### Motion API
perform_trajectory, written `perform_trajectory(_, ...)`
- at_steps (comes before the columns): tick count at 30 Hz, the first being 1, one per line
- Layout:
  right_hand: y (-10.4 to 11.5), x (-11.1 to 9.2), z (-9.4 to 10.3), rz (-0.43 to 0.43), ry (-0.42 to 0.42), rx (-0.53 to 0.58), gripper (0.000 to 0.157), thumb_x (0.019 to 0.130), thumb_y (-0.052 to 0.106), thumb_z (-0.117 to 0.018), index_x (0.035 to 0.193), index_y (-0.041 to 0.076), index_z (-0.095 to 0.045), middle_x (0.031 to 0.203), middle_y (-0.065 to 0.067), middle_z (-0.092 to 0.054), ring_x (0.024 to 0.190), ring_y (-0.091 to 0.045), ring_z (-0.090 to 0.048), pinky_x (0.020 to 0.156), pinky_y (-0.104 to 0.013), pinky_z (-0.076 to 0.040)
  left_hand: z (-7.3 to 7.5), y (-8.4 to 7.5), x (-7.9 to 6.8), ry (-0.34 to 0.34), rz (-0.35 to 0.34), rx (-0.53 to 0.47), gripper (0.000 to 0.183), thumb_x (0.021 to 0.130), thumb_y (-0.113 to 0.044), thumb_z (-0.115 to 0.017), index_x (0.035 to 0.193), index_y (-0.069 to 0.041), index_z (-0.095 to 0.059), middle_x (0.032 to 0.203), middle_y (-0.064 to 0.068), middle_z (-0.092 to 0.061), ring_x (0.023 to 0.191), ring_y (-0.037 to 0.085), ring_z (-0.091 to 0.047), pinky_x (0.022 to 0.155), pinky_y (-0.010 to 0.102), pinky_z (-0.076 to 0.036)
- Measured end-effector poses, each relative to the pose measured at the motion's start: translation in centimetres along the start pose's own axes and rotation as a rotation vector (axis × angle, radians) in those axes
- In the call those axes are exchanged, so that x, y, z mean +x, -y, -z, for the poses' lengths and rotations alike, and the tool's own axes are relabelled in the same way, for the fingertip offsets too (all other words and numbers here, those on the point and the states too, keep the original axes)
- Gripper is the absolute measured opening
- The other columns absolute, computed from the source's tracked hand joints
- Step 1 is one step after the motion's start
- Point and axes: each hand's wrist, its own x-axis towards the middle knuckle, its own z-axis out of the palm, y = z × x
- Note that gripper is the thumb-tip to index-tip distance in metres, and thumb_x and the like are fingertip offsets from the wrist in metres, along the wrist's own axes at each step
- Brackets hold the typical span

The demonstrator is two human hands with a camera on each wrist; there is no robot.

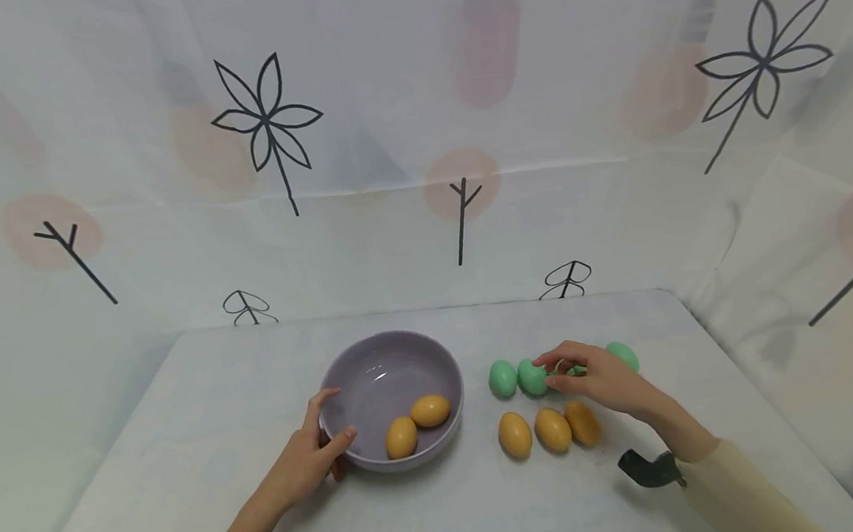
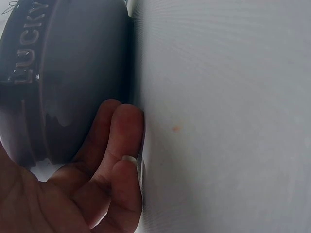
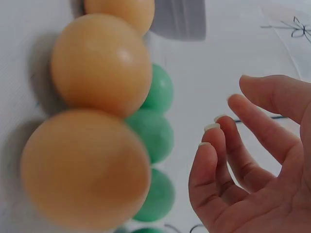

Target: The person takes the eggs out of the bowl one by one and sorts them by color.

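A purple-grey bowl (image 1: 372,387) stands on the table, with two yellow-orange toy eggs (image 1: 401,438) inside. My left hand (image 1: 299,468) grips its near left side, thumb over the rim and fingers round the outside. In the left wrist view, curled fingers (image 2: 127,131) lie low against the bowl wall (image 2: 87,58), which bears raised lettering. To the right, my right hand (image 1: 593,376) hovers over a row of green eggs (image 1: 532,377), fingers loosely bent. Nothing is between those fingers in the right wrist view. The hand hides part of the green row.
Three yellow-orange eggs (image 1: 515,435) lie in a row nearer me than the green ones. A white cloth covers the table (image 1: 205,417). Behind and at the sides hangs a pale curtain (image 1: 380,245) with printed plants.
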Motion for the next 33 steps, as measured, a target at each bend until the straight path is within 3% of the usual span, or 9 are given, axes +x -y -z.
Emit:
perform_trajectory(9,2.4,3.3,-1.7,0.127,0.067,0.039,0.024,0.098,0.019,-0.066,0.121,0.011,-0.068,0.116,-0.006,-0.065,0.1,-0.02,-0.059,0.086,-0.04,-0.048,-0.2,0.3,0.2,-0.002,0.016,0.011,0.069,0.099,-0.043,-0.06,0.152,-0.027,-0.02,0.066,0.005,-0.062,0.061,0.021,-0.059,0.061,0.03,-0.044)
perform_trajectory(15,4.7,5.5,-2.9,0.184,0.122,0.071,0.024,0.097,0.018,-0.067,0.12,0.015,-0.068,0.115,0.002,-0.065,0.102,-0.019,-0.06,0.088,-0.038,-0.05,-0.3,0.5,0.2,-0.007,0.014,0.022,0.068,0.098,-0.045,-0.06,0.151,-0.028,-0.02,0.065,0.004,-0.062,0.06,0.021,-0.059,0.059,0.03,-0.044)
perform_trajectory(19,6.2,7.1,-3.6,0.232,0.164,0.078,0.027,0.097,0.019,-0.067,0.122,0.01,-0.067,0.114,-0.002,-0.066,0.102,-0.018,-0.061,0.089,-0.04,-0.05,-0.3,0.5,0.1,-0.009,0.011,0.023,0.068,0.098,-0.045,-0.06,0.151,-0.028,-0.02,0.065,0.004,-0.062,0.059,0.021,-0.059,0.059,0.03,-0.044)
perform_trajectory(24,7.9,8.9,-4.5,0.285,0.259,0.055,0.031,0.097,0.018,-0.066,0.125,0.004,-0.066,0.118,-0.012,-0.066,0.103,-0.019,-0.062,0.089,-0.04,-0.05,-0.2,0.5,0.1,-0.003,0.013,0.01,0.068,0.098,-0.044,-0.06,0.151,-0.028,-0.02,0.066,0.004,-0.062,0.06,0.022,-0.059,0.058,0.029,-0.044)
perform_trajectory(33,10.4,11.8,-5.8,0.289,0.479,-0.083,0.036,0.095,0.02,-0.067,0.129,0.011,-0.066,0.123,-0.005,-0.065,0.107,-0.017,-0.061,0.093,-0.033,-0.046,-0.2,0.3,0.1,0.001,0.013,0.014,0.068,0.099,-0.044,-0.06,0.151,-0.028,-0.02,0.066,0.004,-0.062,0.06,0.021,-0.058,0.059,0.029,-0.043)
